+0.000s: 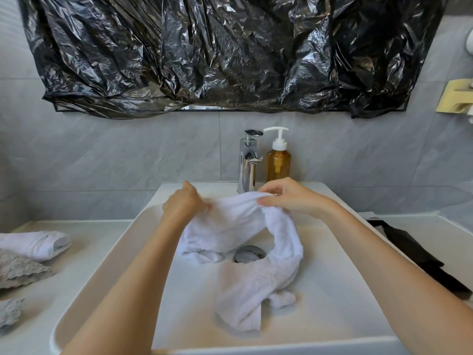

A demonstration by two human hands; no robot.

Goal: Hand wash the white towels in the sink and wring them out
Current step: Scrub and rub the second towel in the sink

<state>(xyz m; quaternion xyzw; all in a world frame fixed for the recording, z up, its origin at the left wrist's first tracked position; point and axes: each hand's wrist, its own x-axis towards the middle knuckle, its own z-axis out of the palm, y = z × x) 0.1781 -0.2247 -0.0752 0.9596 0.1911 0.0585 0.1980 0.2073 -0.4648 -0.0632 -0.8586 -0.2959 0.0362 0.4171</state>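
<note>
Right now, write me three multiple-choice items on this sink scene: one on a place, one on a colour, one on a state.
1. Where does the amber pump soap bottle stand?
A. just right of the chrome faucet
B. inside the white rectangular sink basin
C. on the counter at far left

2. What colour is the crinkled plastic sheet hung over the mirror?
A. white
B. black
C. blue

3. How is the fluffy white towel held?
A. by the left hand only
B. by nothing
C. by both hands, the right hand too

Answers:
1 A: the bottle stands beside the faucet at the basin's back edge.
2 B: the sheet is glossy black.
3 C: the fingers of each hand grip the towel's raised upper edge, while the rest trails into the basin.
</note>
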